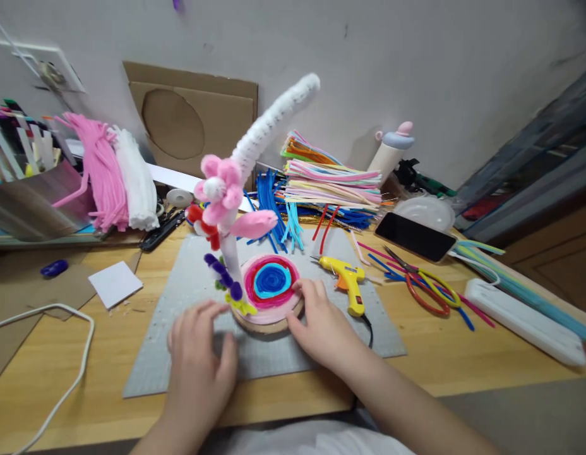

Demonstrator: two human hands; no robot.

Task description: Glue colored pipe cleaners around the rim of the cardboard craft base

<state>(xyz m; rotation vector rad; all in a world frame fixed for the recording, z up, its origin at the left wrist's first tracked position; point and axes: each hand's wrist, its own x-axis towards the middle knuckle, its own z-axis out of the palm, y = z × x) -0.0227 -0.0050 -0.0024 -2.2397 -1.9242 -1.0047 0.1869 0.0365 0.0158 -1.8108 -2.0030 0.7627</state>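
Observation:
A round cardboard base [273, 284], covered in rings of blue, light blue, red and pink pipe cleaner, lies on the grey cutting mat [179, 328]. From its left side rises a white pipe-cleaner stem [274, 120] that bends to the upper right. It carries a pink flower [220, 186], a pink leaf shape, a red flower and purple and yellow pieces. My right hand [321, 322] grips the base's right rim between thumb and fingers. Beside the base's left edge is my left hand [201, 347], slightly blurred, thumb apart from the bent fingers, holding nothing visible.
A yellow glue gun [345, 278] lies right of the base, near scissors [425, 284] and a phone [416, 237]. Pipe-cleaner bundles [331, 183] are piled by the wall. A white power strip [525, 322] sits right; a white cable [87, 344] curves at left.

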